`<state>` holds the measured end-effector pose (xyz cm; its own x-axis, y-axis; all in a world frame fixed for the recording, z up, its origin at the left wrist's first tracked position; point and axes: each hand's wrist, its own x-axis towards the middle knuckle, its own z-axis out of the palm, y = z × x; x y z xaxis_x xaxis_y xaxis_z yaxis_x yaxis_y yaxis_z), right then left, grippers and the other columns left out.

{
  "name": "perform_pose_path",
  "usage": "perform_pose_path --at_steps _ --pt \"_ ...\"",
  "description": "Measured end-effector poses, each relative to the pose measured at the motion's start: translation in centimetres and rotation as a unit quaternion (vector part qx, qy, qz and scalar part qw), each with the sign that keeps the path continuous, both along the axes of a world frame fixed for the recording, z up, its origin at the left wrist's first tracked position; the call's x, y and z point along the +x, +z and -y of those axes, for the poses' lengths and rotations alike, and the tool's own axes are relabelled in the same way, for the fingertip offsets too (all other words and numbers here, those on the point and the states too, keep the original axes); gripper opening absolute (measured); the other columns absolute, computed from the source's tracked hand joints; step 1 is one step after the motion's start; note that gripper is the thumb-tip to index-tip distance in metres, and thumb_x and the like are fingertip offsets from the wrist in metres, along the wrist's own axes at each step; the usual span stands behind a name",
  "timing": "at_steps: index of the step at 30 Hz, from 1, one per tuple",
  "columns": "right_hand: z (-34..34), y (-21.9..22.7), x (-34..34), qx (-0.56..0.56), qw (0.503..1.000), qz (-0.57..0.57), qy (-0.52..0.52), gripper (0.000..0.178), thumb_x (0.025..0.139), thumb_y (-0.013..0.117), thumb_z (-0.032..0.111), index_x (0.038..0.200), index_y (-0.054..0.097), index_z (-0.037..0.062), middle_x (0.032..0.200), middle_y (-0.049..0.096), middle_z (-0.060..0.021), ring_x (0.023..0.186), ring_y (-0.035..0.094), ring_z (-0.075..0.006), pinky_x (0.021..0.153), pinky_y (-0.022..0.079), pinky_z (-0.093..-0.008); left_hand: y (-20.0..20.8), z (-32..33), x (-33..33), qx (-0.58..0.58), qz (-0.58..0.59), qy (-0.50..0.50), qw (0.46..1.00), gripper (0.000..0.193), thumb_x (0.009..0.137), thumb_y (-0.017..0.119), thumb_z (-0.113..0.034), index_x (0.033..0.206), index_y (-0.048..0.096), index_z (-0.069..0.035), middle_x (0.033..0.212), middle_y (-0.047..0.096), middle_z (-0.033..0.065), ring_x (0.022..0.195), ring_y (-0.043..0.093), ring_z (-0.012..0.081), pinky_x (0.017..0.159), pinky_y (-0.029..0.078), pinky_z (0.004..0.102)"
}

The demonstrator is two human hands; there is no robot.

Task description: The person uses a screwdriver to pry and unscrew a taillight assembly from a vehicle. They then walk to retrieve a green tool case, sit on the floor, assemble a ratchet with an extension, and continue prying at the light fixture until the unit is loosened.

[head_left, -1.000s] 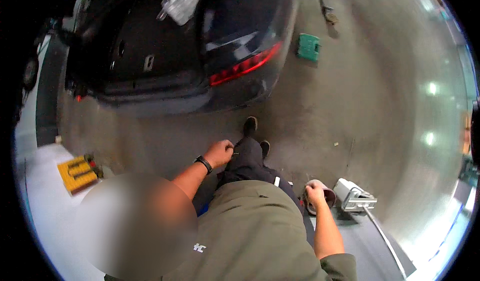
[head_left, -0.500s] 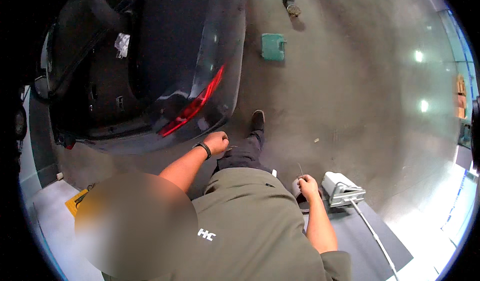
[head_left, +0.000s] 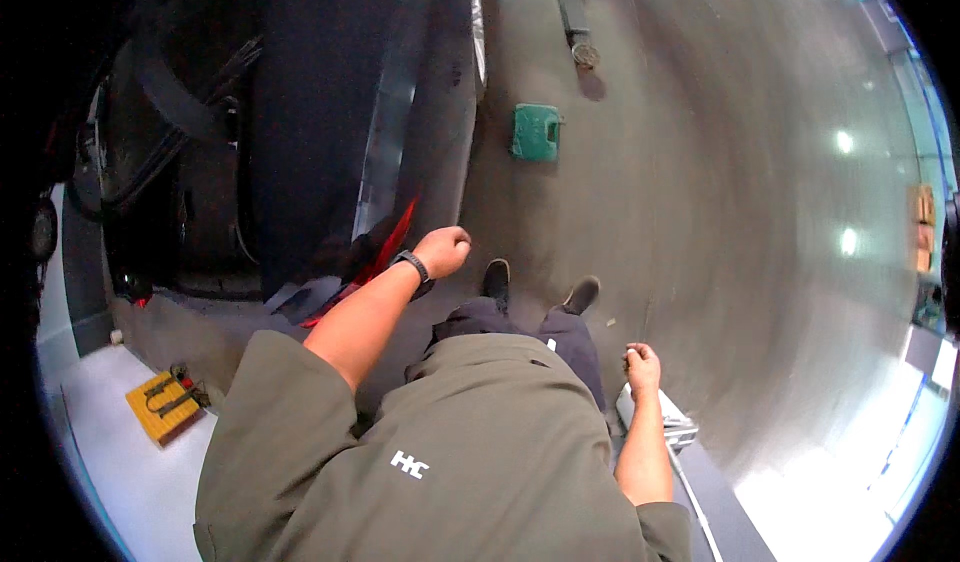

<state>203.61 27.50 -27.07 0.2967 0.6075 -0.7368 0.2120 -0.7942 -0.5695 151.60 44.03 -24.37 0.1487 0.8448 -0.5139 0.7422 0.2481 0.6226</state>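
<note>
My left hand (head_left: pixel 443 252), a dark band on its wrist, is closed beside the rear corner of the dark car (head_left: pixel 330 112). Close to it is the car's red tail light (head_left: pixel 400 234), partly behind my forearm. What the curled fingers hold, if anything, is hidden. Low on the right, my right hand (head_left: pixel 643 365) pinches a thin wire-like strand (head_left: pixel 648 317) that points upward, faint against the floor. Just below that hand stands a white long-handled dustpan (head_left: pixel 677 430), partly covered by my forearm.
A green plastic case (head_left: pixel 537 132) lies on the floor ahead. Beyond it, a metal lift arm (head_left: pixel 572 7) ends in a round pad. A yellow box with dark handles (head_left: pixel 165 409) sits on a pale surface at lower left. Brown cartons (head_left: pixel 922 227) stand far right.
I have stepped along, and both my shoes now show. My left hand is higher in view, and the right has shifted right with the strand. The cylindrical container beside the dustpan is out of sight.
</note>
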Motion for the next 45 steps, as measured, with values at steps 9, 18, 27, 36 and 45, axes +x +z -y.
perform_pose_path --at_steps 9,18,27,36,45 --pt "-16.8 -4.2 6.6 -0.121 0.975 -0.011 0.186 0.023 0.096 0.06 0.009 0.116 0.069 0.0041 0.085 0.07 -0.0042 0.07 0.063 -0.0144 0.061 0.053 -0.0302 -3.9 10.5 -2.5 -0.05 -0.138 0.306 0.941 0.032 0.091 0.055 -0.027 0.102 0.074 -0.004 0.111 0.073 0.0228 0.109 0.068 0.0408 0.095 0.053 0.0474" --pt "-37.8 -4.5 9.7 -0.066 0.93 0.054 0.357 0.022 0.092 0.057 0.007 0.109 0.071 0.0037 0.08 0.069 -0.0061 0.064 0.061 -0.0153 0.055 0.048 -0.0303 -1.4 23.5 16.1 -0.134 -0.045 0.494 0.858 0.033 0.092 0.056 -0.027 0.107 0.074 -0.004 0.106 0.075 0.0195 0.104 0.07 0.0357 0.093 0.054 0.0437" --pt "-37.8 -1.1 -2.5 0.019 0.9 -0.056 0.433 0.027 0.091 0.059 0.007 0.115 0.071 0.0056 0.085 0.07 -0.0043 0.068 0.062 -0.0136 0.061 0.051 -0.0286 -2.6 32.6 20.5 -0.124 -0.018 0.602 0.788 0.031 0.092 0.058 -0.026 0.107 0.074 -0.005 0.107 0.075 0.019 0.102 0.07 0.0362 0.09 0.054 0.0451" --pt "-21.6 -1.4 -9.3 0.002 0.891 -0.102 0.442 0.015 0.087 0.058 0.009 0.098 0.068 0.0083 0.089 0.071 -0.0031 0.074 0.061 -0.014 0.064 0.047 -0.0306 -2.3 43.8 14.0 -0.06 -0.03 0.59 0.805 0.031 0.093 0.058 -0.026 0.108 0.073 -0.004 0.103 0.075 0.0171 0.1 0.07 0.0334 0.088 0.054 0.0426" --pt "-8.5 1.5 -23.3 0.024 0.878 -0.155 0.452 0.009 0.09 0.062 0.012 0.095 0.067 0.006 0.079 0.063 -0.0022 0.063 0.054 -0.0109 0.054 0.042 -0.0267 -3.8 61.1 10.0 0.013 -0.062 0.703 0.708 0.029 0.092 0.056 -0.028 0.094 0.071 -0.003 0.095 0.072 0.0228 0.091 0.069 0.0421 0.079 0.053 0.049"
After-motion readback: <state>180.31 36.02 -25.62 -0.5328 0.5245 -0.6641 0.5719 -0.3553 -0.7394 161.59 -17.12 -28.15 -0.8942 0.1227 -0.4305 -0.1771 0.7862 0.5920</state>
